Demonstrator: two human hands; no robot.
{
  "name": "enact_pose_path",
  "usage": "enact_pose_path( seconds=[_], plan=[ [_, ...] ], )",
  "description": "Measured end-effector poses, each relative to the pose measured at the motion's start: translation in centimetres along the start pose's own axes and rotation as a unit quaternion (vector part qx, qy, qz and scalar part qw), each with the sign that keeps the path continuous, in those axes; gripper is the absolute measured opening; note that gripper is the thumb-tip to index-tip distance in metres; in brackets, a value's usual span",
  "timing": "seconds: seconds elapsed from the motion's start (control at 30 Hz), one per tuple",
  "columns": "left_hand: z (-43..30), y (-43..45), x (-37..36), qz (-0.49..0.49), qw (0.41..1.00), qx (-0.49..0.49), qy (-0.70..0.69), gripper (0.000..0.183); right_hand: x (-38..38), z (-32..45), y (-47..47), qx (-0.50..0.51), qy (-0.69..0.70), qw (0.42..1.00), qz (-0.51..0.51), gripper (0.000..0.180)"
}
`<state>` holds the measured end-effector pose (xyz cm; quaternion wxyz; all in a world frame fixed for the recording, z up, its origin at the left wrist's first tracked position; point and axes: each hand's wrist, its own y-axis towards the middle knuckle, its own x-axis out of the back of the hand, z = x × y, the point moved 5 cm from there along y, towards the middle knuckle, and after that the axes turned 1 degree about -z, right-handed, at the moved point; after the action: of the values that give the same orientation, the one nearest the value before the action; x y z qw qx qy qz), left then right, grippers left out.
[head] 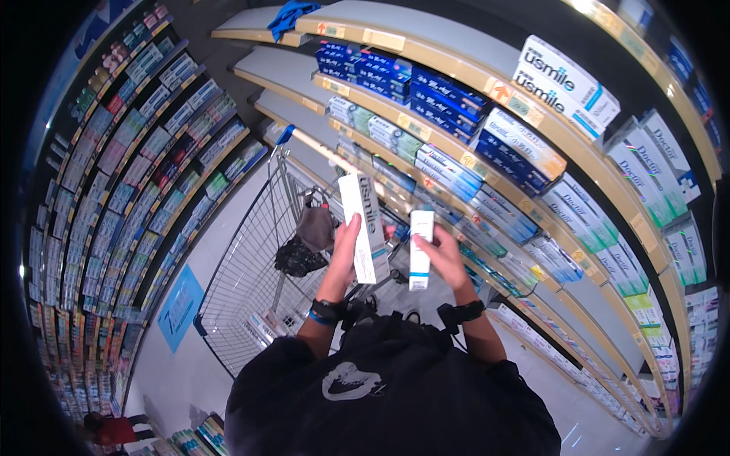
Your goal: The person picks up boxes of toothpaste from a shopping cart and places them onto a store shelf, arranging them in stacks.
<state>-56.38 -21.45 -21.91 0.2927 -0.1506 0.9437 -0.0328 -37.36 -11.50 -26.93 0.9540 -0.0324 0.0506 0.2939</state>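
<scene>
Before my chest, my left hand (344, 251) grips a large white Usmile carton (365, 228), its lettered face turned to the right. A smaller, narrow white carton (421, 251) stands nearly upright in my right hand (447, 256), with fingers around its right side. A gap separates the two cartons. Beyond them runs a shelf unit with toothpaste boxes (450, 171). Two similar Usmile cartons (562, 88) lie stacked on its upper shelf. What is inside the held cartons cannot be seen.
A wire shopping cart (228, 273) stands at my left, with a dark cloth bag (315, 228), a black plastic bag (299, 256) and cartons inside. A blue cloth (291, 17) lies on a top shelf. Another stocked shelf unit (142, 154) curves along the left. A person in red (111, 428) is at lower left.
</scene>
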Motion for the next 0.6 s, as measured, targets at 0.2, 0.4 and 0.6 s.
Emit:
enact_pose_path(
  seconds=[0.2, 0.4, 0.6],
  plan=[
    [-0.6, 1.9, -2.4, 0.039, 0.989, 0.105, -0.091, 0.066, -1.6, 7.6, -1.7, -0.070, 0.423, 0.903, 0.031, 0.068],
    [-1.1, 2.1, -2.8, 0.104, 0.982, 0.116, -0.108, 0.057, -4.1, 9.9, -2.2, -0.068, 0.452, 0.889, 0.008, 0.063],
    [-2.3, 2.5, -2.2, 0.164, 0.986, 0.019, 0.023, 0.054, -4.2, 11.2, -2.3, -0.012, 0.242, 0.963, -0.115, 0.050]
  ],
)
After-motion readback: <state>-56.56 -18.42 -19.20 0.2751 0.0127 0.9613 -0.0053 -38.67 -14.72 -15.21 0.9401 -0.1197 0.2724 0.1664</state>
